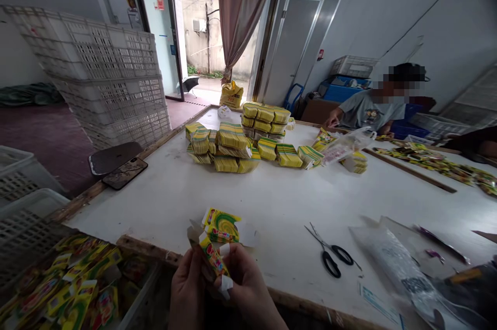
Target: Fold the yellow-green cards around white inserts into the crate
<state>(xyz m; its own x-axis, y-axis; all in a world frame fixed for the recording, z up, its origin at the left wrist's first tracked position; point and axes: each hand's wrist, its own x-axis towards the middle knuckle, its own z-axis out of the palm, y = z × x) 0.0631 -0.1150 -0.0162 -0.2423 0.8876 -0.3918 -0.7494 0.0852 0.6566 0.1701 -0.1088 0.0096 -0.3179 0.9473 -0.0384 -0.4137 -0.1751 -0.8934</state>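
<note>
A small yellow and green printed carton, partly folded with its flaps open, is held over the near edge of the white table. My left hand grips its left side and my right hand pinches its right side. White tape is wrapped round two fingertips of my right hand. Both hands are closed on the carton.
Bundled stacks of flat yellow cartons lie mid-table. Black scissors and a plastic bag lie to the right. A crate of folded cartons sits lower left, with white crates stacked behind it. Two phones rest on the table's left edge. Another person works at the far right.
</note>
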